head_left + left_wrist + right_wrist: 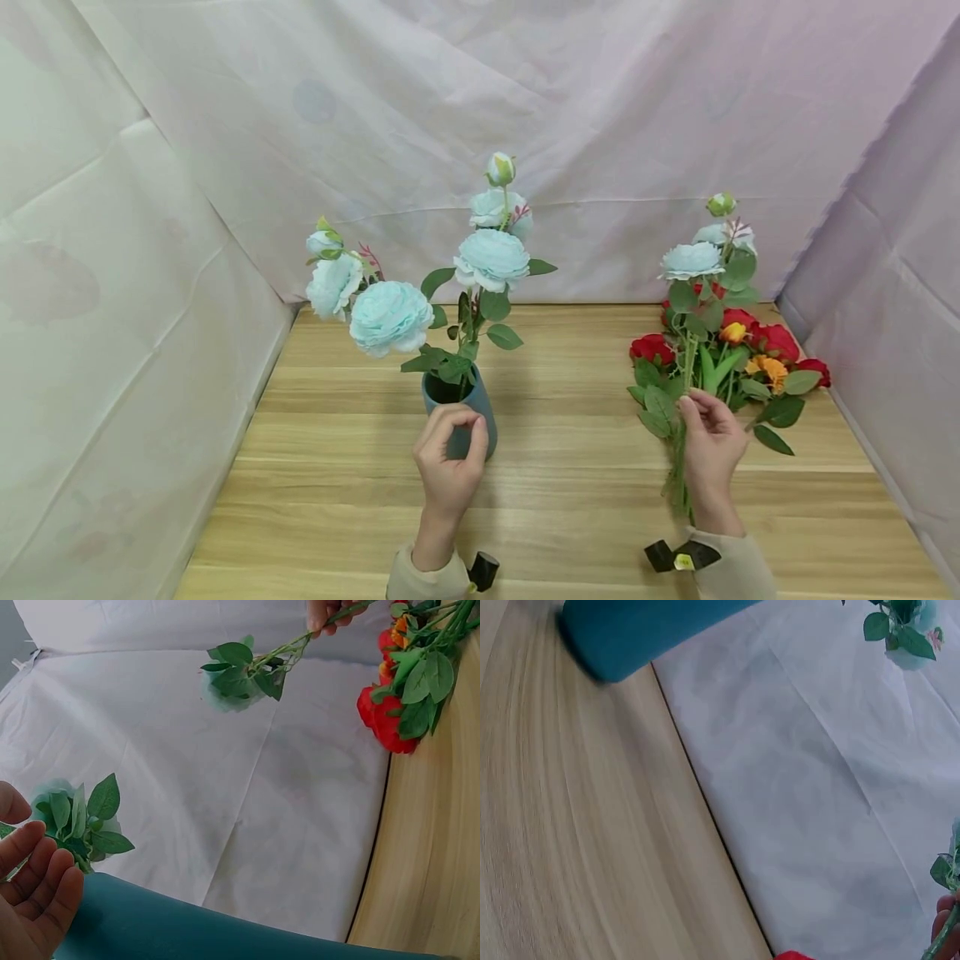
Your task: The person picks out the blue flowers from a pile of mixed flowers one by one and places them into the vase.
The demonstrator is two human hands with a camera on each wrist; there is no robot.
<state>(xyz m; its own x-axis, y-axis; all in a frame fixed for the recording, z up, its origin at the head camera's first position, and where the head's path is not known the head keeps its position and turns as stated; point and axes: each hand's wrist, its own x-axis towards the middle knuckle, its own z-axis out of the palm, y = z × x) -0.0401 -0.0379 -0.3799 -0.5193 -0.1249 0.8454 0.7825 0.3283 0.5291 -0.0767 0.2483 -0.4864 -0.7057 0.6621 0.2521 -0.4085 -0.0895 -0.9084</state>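
My right hand point(716, 442) pinches the green stem of a light blue artificial peony spray point(692, 262) between thumb and fingers. Its blooms and bud point up, and the stem's lower end hangs below the hand. In front of the blue-grey vase point(480, 417), my left hand point(450, 458) has loosely bent fingers with nothing between them, as the left wrist view also shows. Two more light blue peony sprays stand in the vase: one upright point(491, 260), the other leaning left point(392, 318). The left hand overlaps the vase's front in the head view.
A pile of red roses point(776, 342), an orange flower point(768, 371) and green leaves lies at the right of the wooden table point(322, 483). Pale cloth point(600, 108) hangs behind the table and on both sides.
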